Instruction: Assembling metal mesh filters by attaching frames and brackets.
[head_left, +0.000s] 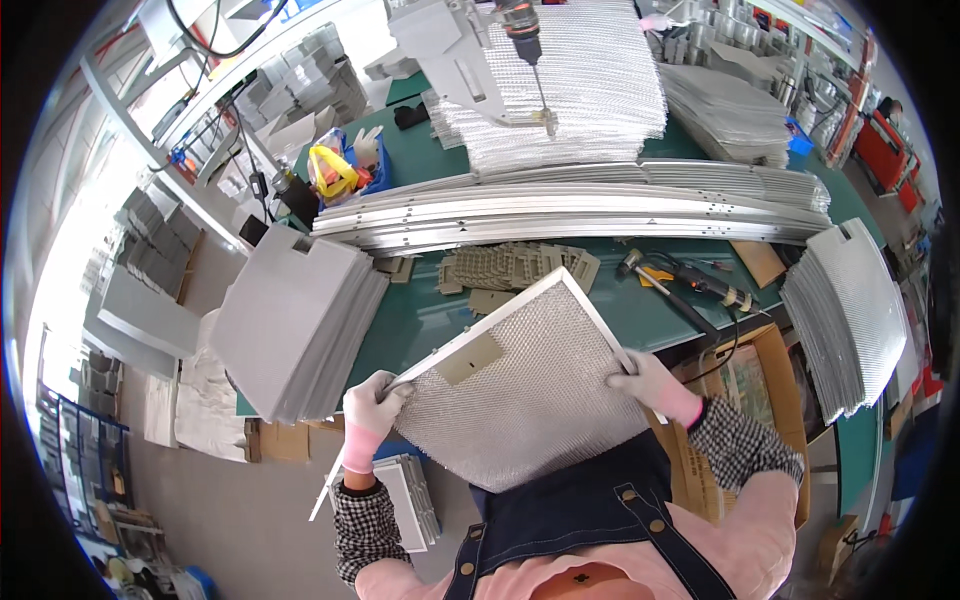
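A silvery metal mesh panel [530, 385] is held tilted in front of my apron, its lower edge near my waist. An aluminium frame strip [470, 335] runs along its upper left edge, bends at the top corner and follows the right edge. The strip's left end sticks out past my left hand. A flat grey-beige plate [471, 358] lies against the mesh by the upper left edge. My left hand [374, 412], in a white and pink glove, is closed on the left corner. My right hand [655, 386], gloved alike, grips the right edge with its strip.
Grey sheets [290, 320] stand stacked at left, mesh panels [850, 310] at right. Long aluminium strips [570, 212] cross the green table [640, 325]. Small plates [515, 268], a hammer [665, 290] and a power tool [710, 285] lie nearer. A drill [520, 30] hangs above. A cardboard box [790, 385] stands at right.
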